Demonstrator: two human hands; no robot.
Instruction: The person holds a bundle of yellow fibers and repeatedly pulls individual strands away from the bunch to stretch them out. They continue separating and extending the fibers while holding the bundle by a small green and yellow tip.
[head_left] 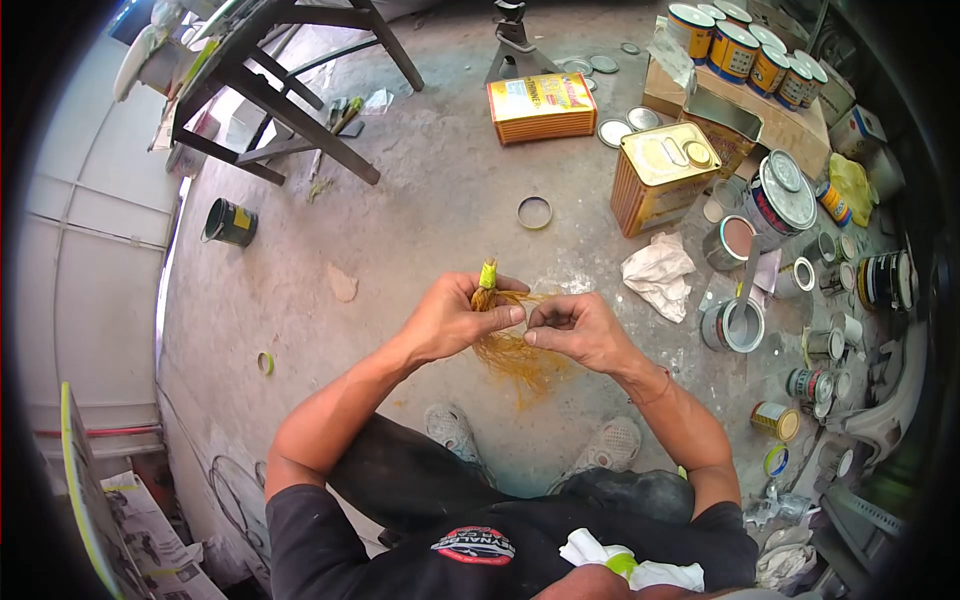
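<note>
A bundle of yellow-brown fibres [512, 362], bound at its top with bright yellow-green tape [488, 273], hangs in front of my body. My left hand [466, 318] is closed round the bundle just below the tape. Close beside it on the right, my right hand [578, 331] has its thumb and index finger pinched together at the edge of the fibres. Whatever is between those fingertips is too small to make out. Loose strands spread out below and behind both hands.
Paint cans [733, 326], a gold square tin [665, 170] and crumpled paper [658, 276] stand or lie at the right. A dark metal stand [290, 105] is at the upper left, near a small black can [230, 222]. A lid [535, 212] lies ahead.
</note>
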